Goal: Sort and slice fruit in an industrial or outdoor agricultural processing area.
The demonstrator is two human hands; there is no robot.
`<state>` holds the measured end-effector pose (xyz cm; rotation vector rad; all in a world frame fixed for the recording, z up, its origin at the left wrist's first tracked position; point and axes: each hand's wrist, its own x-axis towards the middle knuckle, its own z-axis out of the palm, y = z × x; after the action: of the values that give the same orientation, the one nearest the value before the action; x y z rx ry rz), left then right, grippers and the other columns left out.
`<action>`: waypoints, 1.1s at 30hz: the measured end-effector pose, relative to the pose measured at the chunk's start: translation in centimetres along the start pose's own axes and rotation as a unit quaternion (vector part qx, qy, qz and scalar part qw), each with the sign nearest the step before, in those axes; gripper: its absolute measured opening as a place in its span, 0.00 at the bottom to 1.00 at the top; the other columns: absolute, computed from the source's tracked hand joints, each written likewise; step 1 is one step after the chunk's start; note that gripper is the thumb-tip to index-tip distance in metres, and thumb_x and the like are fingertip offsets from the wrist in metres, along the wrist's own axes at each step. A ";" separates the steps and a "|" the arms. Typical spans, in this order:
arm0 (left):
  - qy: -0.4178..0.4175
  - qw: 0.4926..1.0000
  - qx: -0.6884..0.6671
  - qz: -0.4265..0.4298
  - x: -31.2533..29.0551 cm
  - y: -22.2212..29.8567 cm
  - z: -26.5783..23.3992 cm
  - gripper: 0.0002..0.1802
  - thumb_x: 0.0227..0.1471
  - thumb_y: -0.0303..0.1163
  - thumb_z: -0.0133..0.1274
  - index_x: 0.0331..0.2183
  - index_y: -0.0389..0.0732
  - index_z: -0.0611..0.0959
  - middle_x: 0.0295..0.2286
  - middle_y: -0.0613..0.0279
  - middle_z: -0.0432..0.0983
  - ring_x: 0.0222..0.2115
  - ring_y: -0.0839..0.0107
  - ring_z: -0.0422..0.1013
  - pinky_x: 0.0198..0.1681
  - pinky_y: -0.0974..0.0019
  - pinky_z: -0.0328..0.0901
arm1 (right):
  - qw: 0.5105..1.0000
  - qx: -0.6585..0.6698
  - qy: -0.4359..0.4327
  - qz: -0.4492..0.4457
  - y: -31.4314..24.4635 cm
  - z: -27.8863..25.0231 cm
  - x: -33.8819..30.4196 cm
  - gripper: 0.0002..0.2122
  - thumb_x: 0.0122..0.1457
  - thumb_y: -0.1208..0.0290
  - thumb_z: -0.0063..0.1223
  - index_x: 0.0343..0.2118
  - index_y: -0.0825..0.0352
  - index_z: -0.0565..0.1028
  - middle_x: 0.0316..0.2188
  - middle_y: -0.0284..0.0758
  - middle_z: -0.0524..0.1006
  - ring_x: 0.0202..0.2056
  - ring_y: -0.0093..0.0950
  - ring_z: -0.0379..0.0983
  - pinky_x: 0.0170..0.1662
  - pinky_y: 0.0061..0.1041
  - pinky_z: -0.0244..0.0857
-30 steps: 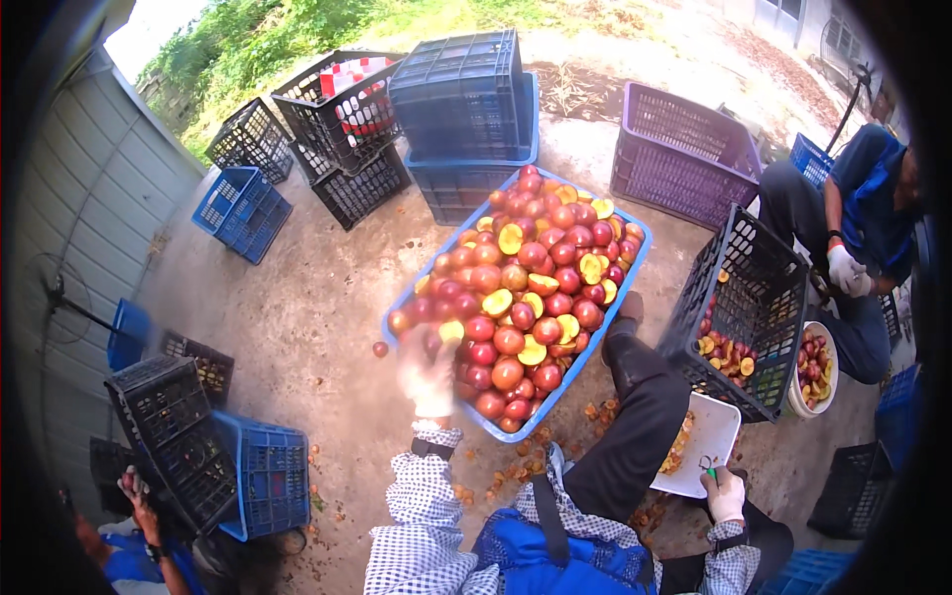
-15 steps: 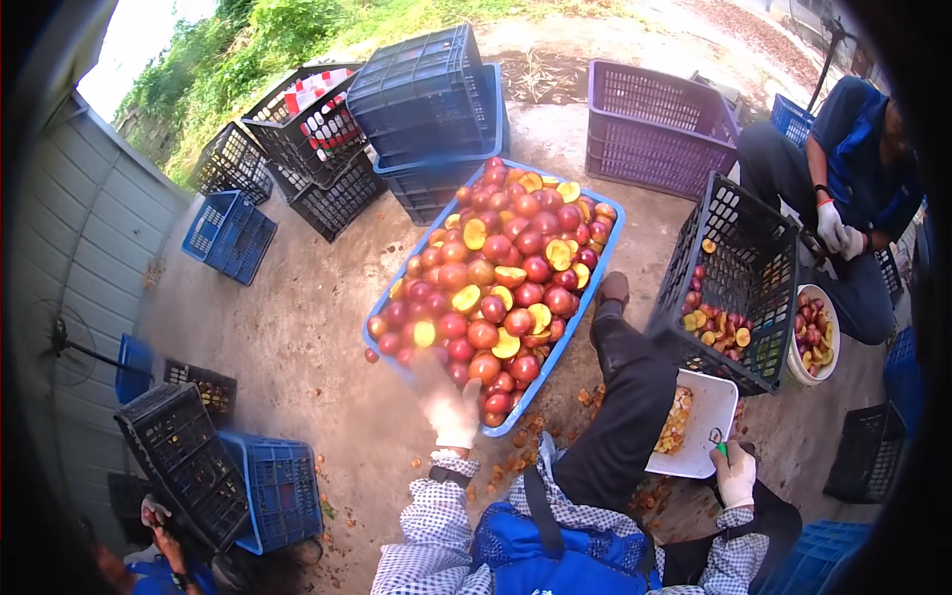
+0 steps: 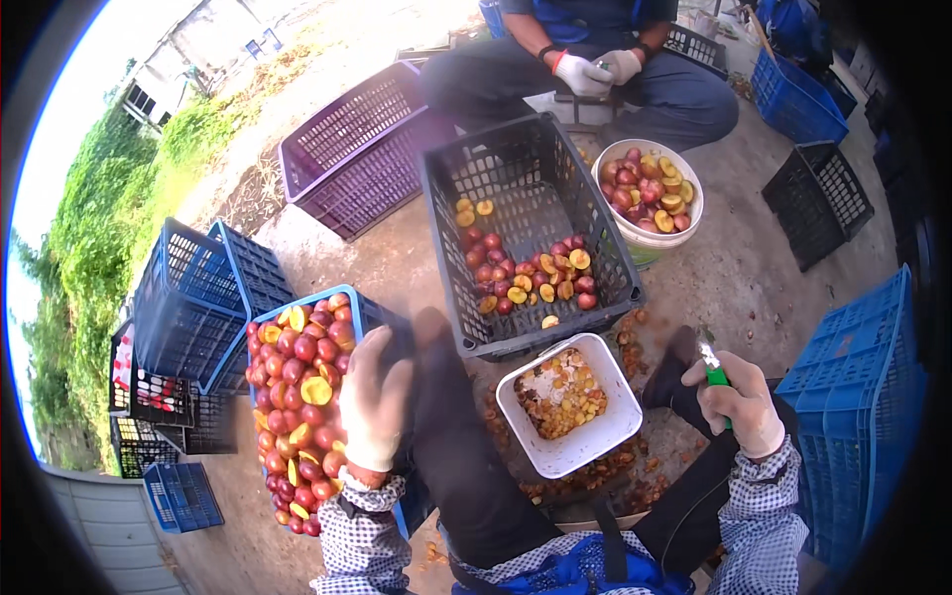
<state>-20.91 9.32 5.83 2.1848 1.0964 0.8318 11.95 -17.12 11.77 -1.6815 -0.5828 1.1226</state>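
My gloved left hand (image 3: 375,402) hangs over the right edge of a blue crate (image 3: 359,315) heaped with red plums (image 3: 309,347), some cut to show yellow flesh. Its fingers look curled and slightly blurred; whatever lies in the palm is hidden. My gloved right hand (image 3: 742,402) grips a small green-handled tool (image 3: 716,375) with a metal tip, pointing up, right of the white tub (image 3: 617,448). Between my legs, that tub contains wet yellow-brown fruit scraps (image 3: 560,395). Beyond it, a black crate (image 3: 466,342) holds plums and cut halves.
A white bucket (image 3: 645,238) of cut plums stands right of the black crate. Opposite sits a co-worker with gloved hands (image 3: 595,74) together. A purple crate (image 3: 347,149) is at far left, stacked blue crates (image 3: 203,297) at left, another blue stack (image 3: 853,397) at right.
My view has swung right, bringing the black crate and tub to the middle. My left hand has gone from the plum crate's near end to its right edge. The right hand keeps the green-handled tool.
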 end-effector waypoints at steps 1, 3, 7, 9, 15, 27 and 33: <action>-0.124 0.988 -0.087 0.018 4.3 0.4 3.5 0.22 0.56 0.27 0.54 0.52 0.32 0.76 0.46 0.53 0.76 0.47 0.65 0.72 0.52 0.65 0.64 | 0.999 0.027 0.037 -0.013 0.8 -0.9 -0.1 0.12 0.52 0.76 0.47 0.38 0.76 0.74 0.16 0.31 0.69 0.15 0.18 0.60 0.19 0.18 0.51; -0.321 0.946 -0.013 0.049 10.4 0.9 8.3 0.19 0.55 0.31 0.56 0.48 0.35 0.79 0.39 0.49 0.78 0.35 0.59 0.77 0.42 0.63 0.69 | 0.994 0.088 0.059 -0.010 2.4 -2.1 0.1 0.13 0.52 0.74 0.47 0.38 0.76 0.74 0.14 0.31 0.68 0.13 0.18 0.59 0.18 0.18 0.51; -0.528 0.824 0.162 0.129 14.7 -6.4 22.0 0.18 0.47 0.38 0.60 0.41 0.42 0.84 0.34 0.49 0.81 0.38 0.52 0.78 0.43 0.54 0.71 | 0.982 0.165 0.094 0.025 4.2 -1.7 1.1 0.14 0.53 0.70 0.49 0.37 0.77 0.74 0.10 0.32 0.66 0.10 0.20 0.57 0.15 0.20 0.51; -0.584 0.781 0.197 0.097 14.1 -11.5 29.8 0.25 0.41 0.43 0.63 0.43 0.43 0.84 0.37 0.49 0.81 0.41 0.52 0.77 0.45 0.54 0.71 | 0.984 0.154 0.058 0.062 4.7 -2.1 1.6 0.16 0.53 0.68 0.52 0.38 0.78 0.74 0.11 0.33 0.68 0.11 0.20 0.59 0.16 0.20 0.53; -0.628 0.752 0.199 0.020 8.2 -18.9 39.9 0.31 0.40 0.46 0.66 0.44 0.36 0.81 0.42 0.45 0.79 0.46 0.53 0.76 0.48 0.56 0.70 | 0.963 0.222 0.036 0.149 5.1 -2.9 2.5 0.16 0.51 0.74 0.56 0.41 0.79 0.74 0.17 0.34 0.71 0.16 0.21 0.64 0.20 0.20 0.57; -0.508 0.779 -0.269 -0.251 16.2 -2.9 28.5 0.23 0.48 0.27 0.55 0.48 0.35 0.75 0.37 0.54 0.77 0.35 0.63 0.76 0.38 0.65 0.72 | 0.977 0.165 -0.029 0.130 3.4 -2.9 0.9 0.13 0.60 0.72 0.54 0.47 0.70 0.76 0.23 0.28 0.71 0.22 0.15 0.64 0.27 0.18 0.58; -0.281 0.763 -0.561 -0.156 19.7 6.3 15.6 0.27 0.51 0.25 0.45 0.54 0.33 0.71 0.46 0.52 0.73 0.35 0.67 0.74 0.35 0.68 0.74 | 0.989 0.135 -0.025 0.059 3.3 0.3 0.9 0.15 0.61 0.66 0.52 0.47 0.69 0.74 0.22 0.27 0.70 0.20 0.14 0.62 0.24 0.16 0.55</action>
<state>2.95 19.45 5.54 1.0376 0.3968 0.4099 11.72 -17.54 8.39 -1.4727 -0.3465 1.2713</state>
